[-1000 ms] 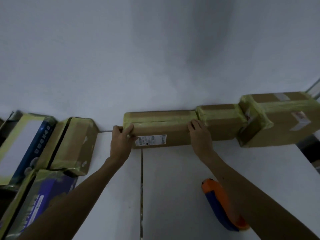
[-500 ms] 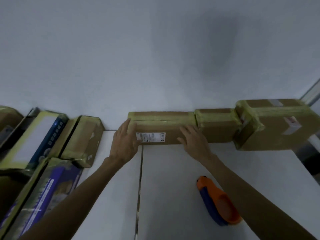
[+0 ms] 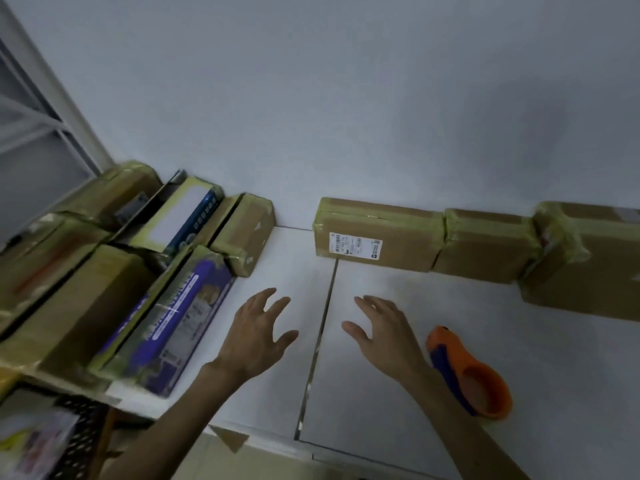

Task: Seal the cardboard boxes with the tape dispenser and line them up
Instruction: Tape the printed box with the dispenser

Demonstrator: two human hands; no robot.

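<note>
The left hand and the right hand both hover above the middle of the bench. Palms face down, fingers are spread and relaxed, and neither hand holds or touches a box. The right forearm passes just beside the tape dispenser, which lies ungripped toward the near right part of the bench.

Lined-up boxes: three stand in a row along the far edge of the bench, against the wall.
- The labelled box is leftmost.
- The second box touches its right end.
- The third box, the largest, reaches further toward the near edge than the other two and runs out of frame at the right.

All three show yellowish tape wrapped round them.

Remaining boxes: a pile occupies the left edge and far left corner of the bench. The purple box leans at the front of the pile, nearest the left hand. A small box stands behind it, separated from the labelled box by a bare gap.

Handling, as judged: the purple box is stiff printed card partly wrapped in glossy tape, so its faces are probably slick. Its weight cannot be told. Take hold with both hands on opposite long edges, where the corners resist crushing, not by the taped flaps. Lift it clear before turning it, since the neighbouring boxes lean on one another and may slide. Whether it is fully sealed cannot be confirmed from this view.
</note>
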